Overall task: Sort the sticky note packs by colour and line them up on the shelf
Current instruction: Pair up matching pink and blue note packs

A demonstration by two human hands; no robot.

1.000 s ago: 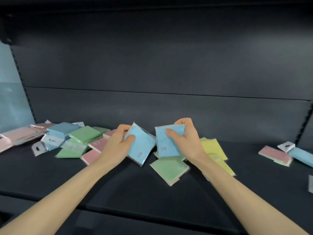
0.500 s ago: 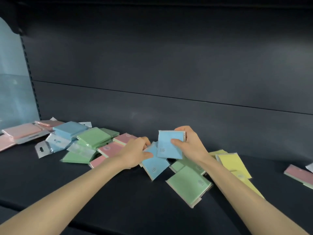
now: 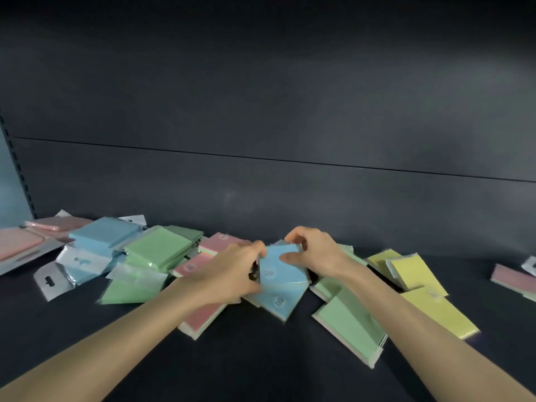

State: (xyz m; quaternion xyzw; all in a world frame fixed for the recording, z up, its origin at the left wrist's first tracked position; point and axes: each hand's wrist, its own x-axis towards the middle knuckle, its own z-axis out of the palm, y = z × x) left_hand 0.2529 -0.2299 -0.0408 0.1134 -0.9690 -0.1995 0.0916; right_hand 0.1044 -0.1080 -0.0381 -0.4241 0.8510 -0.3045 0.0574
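So the blues, held apart a second ago, now sit stacked on the shelf (image 3: 246, 369): upper blue pack (image 3: 282, 266) over lower blue pack (image 3: 280, 301). Left hand (image 3: 232, 274) and right hand (image 3: 316, 253) have met, both pinching the upper one. Blue group looks started.

The left forearm (image 3: 116, 338) and right forearm (image 3: 420, 329) are reaching forward, converging mid-frame. The left hand (image 3: 232, 271) is lying knuckles-up, fingers curling onto the left edge of a blue pack (image 3: 280, 268). The right hand (image 3: 316, 253) is pinching that pack, thumb on its face, fingers arching over its top.
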